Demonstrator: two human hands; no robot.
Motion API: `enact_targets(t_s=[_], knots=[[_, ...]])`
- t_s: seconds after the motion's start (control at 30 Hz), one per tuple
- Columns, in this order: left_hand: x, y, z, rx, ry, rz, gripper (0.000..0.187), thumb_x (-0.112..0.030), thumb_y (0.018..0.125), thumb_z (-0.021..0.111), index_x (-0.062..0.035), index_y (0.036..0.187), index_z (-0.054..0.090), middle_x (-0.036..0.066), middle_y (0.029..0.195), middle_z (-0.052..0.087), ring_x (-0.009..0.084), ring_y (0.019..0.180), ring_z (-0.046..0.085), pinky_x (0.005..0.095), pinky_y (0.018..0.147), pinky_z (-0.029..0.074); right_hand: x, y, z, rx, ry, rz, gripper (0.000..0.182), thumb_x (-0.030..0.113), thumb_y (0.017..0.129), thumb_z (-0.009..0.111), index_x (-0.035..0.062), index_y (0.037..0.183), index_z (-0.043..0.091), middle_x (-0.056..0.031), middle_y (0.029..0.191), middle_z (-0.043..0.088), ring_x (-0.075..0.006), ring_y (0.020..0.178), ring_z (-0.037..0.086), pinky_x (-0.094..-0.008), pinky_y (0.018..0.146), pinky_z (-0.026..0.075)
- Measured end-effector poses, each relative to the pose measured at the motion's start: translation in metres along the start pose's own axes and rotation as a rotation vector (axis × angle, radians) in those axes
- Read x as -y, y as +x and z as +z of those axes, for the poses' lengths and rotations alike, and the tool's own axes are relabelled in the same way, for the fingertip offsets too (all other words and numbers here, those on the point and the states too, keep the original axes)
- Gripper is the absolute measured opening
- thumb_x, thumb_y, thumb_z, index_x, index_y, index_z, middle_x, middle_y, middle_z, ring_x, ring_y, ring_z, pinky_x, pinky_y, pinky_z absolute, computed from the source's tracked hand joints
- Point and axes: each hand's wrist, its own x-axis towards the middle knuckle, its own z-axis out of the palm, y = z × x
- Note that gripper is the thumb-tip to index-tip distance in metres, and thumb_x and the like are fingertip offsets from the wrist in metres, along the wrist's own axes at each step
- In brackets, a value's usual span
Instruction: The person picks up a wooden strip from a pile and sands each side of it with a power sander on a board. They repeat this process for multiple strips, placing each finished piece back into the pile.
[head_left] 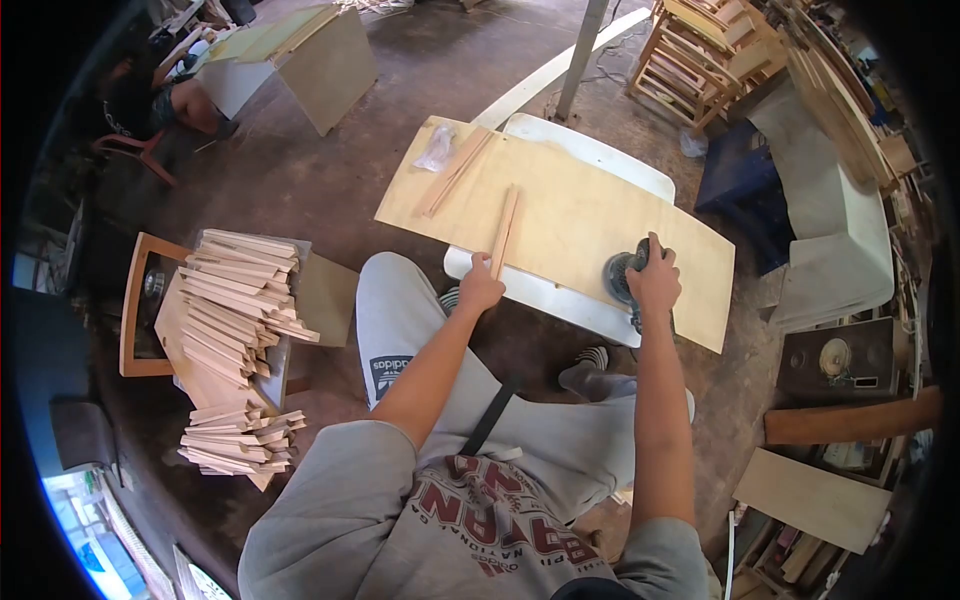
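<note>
Left-hand grip [482, 287]: closed around the near end of a wooden strip [508, 225], at the near edge of the tabletop [575, 225].
Wooden strip: reaches from the fingers in over the tabletop, its free end pointing toward the far edge.
Right-hand grip [657, 277]: wrapped over a dark sander [617, 281], one finger stretched forward.
Sander: right half of the tabletop, close to the near edge; cannot tell whether its base touches the surface.
Loose strips [456, 172]: side by side near the tabletop's left edge.
Plastic bag [436, 148]: clear, crumpled, near the far left corner, just beside the loose strips.
White support [600, 157]: under the tabletop, showing past its far and near edges.
Strip pile [240, 300]: to the person's left, stacked beside a wooden frame [131, 300], well apart from the tabletop.
</note>
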Motion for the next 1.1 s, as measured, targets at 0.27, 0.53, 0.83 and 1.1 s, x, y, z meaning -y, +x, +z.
enact_targets(t_s=[0.27,0.53,0.83,1.1], knots=[[0.006,-0.032,0.015,0.463,-0.504,-0.055,0.029,-0.035,0.107,0.051,-0.0063,0.111,0.051,0.001,0.078,0.053,0.0082,0.06,0.046,0.0258,0.05,0.041,0.024,-0.018,-0.01,0.04,0.109,-0.173,0.088,0.022,0.07,0.08,0.0367,0.15,0.045,-0.0136,0.14,0.055,-0.0412,0.111,0.065,-0.0506,0.086,0.059],[0.039,-0.025,0.054,0.531,-0.4,-0.102,0.052,-0.052,0.109,0.042,-0.0047,0.092,0.058,0.001,0.066,0.051,0.0107,0.055,0.047,0.0283,0.049,0.038,0.081,-0.035,-0.021,0.067,0.136,-0.38,0.088,0.021,0.069,0.083,0.0382,0.148,0.048,-0.0118,0.14,0.056,-0.0391,0.113,0.065,-0.0495,0.085,0.06],[0.031,-0.034,0.045,0.5,-0.217,0.006,0.06,-0.047,0.109,0.039,0.0036,0.101,0.069,0.03,0.102,0.07,0.0473,0.104,0.066,0.0493,0.09,0.05,0.134,-0.013,-0.008,0.05,0.017,-0.485,0.086,0.017,0.066,0.084,0.0407,0.142,0.052,-0.0087,0.129,0.058,-0.0366,0.1,0.067,-0.0469,0.075,0.061],[0.035,-0.035,0.048,0.398,-0.174,0.119,0.061,-0.05,0.109,0.04,0.0051,0.103,0.065,0.022,0.092,0.066,0.0357,0.087,0.063,0.0456,0.081,0.05,0.144,0.007,-0.007,0.052,0.0,-0.451,0.082,0.014,0.069,0.078,0.0387,0.143,0.053,-0.0105,0.131,0.059,-0.0384,0.101,0.067,-0.0467,0.075,0.061]])
